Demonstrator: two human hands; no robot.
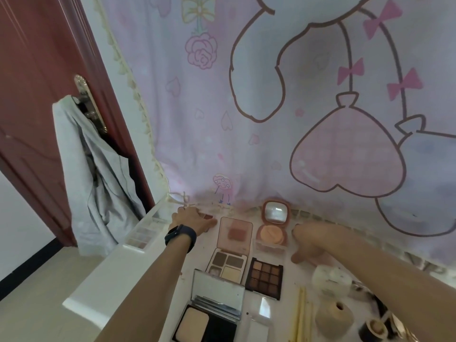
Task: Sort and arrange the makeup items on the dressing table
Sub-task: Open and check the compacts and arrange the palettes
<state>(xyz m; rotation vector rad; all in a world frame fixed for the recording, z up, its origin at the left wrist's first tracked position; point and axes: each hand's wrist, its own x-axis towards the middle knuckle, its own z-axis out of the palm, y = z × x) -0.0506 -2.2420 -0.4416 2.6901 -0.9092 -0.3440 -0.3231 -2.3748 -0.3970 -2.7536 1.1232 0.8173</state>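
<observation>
Four open palettes sit in the middle of the white worktop (pixel 138 265), all with their long axis running front to back. The pink blush palette (pixel 235 233) is furthest back with its clear lid up, and the four-pan eyeshadow quad (pixel 228 264) sits right in front of it, touching. Just right of the quad is the dark nine-pan palette (pixel 265 277), tilted a little. Nearest the camera is the black powder compact (pixel 207 322), mirror lid propped up and facing the person.

One round cushion compact (pixel 272 227) stands open at the back by the pink curtain (pixel 246 119), mirror upright. One clear-cased palette (pixel 142 233) lies on the left edge, angled toward the back corner.

Left hand (pixel 191 219), with a dark watch (pixel 180 238) on the wrist, reaches to the back of the worktop. Its fingers are curled loosely over a small reddish item (pixel 206 216), touching it, though I can't tell if there's a real grip. Right hand (pixel 308 245) hovers near the cushion compact, fingers loosely spread and pointing down, holding nothing.

On the right there's a white jar (pixel 330 280), a beige sponge (pixel 334 317) and two pale yellow sticks (pixel 302 314) lying front to back.
</observation>
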